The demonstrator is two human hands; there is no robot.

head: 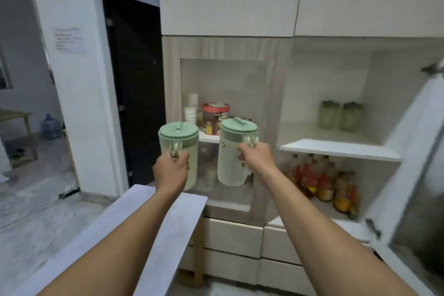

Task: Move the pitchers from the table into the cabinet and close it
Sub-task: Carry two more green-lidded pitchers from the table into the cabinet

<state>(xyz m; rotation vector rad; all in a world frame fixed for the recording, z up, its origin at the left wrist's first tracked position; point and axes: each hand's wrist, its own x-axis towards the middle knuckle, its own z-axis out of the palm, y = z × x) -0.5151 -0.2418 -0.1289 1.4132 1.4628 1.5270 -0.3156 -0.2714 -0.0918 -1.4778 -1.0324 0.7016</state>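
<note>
Two pale green lidded plastic pitchers hang upright mid-frame before the open cabinet (336,149): left hand (171,170) fingers wrapped around the left pitcher (179,151) handle, right hand (255,160) gripping the right pitcher (234,151) handle, tilted slightly.

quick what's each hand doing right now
Left hand: closed on the handle of the left pitcher.
Right hand: closed on the handle of the right pitcher.
</note>
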